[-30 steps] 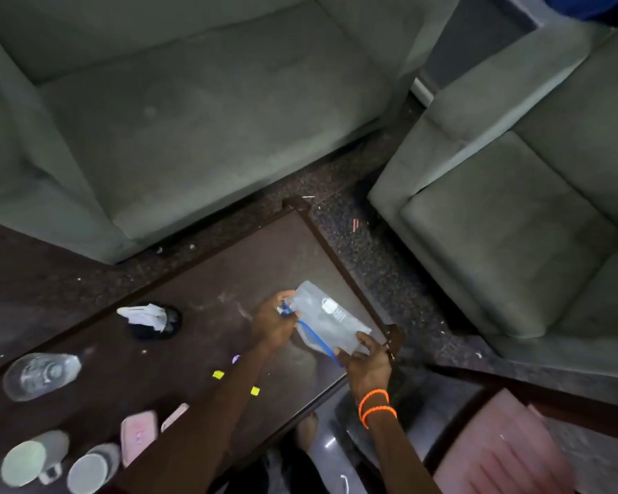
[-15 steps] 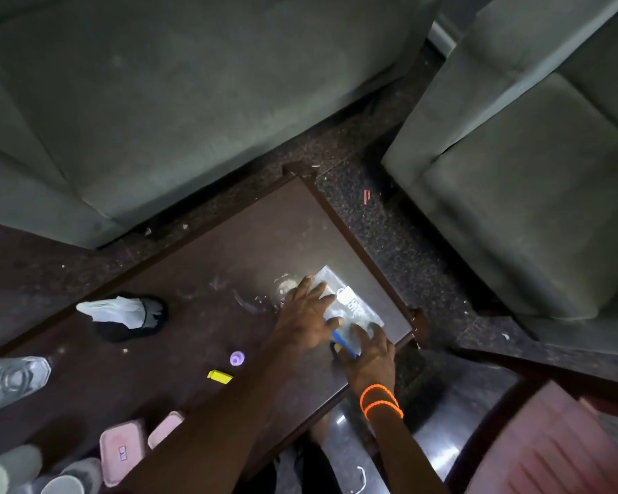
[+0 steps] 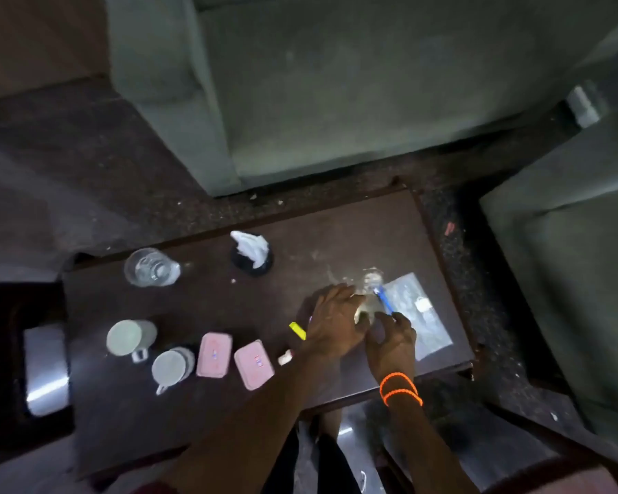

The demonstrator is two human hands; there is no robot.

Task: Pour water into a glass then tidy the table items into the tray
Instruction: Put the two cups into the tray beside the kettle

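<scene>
Working at the tabletop's [image 3: 336, 222] right end, both hands are gathering around a small clear object by the flat pouch [image 3: 418, 315]; left hand [image 3: 332, 324] curled, right hand [image 3: 393, 338] half-open, grip unclear. Pouch looks soft, slippery; best taken near its blue spout [image 3: 382, 297]. Glass [image 3: 150, 268] is standing far left.

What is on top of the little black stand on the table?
A crumpled white tissue sits on top of the black stand, sticking up and covering most of its top. Whether anything else lies beneath the tissue cannot be seen, because the tissue hides it.
</scene>
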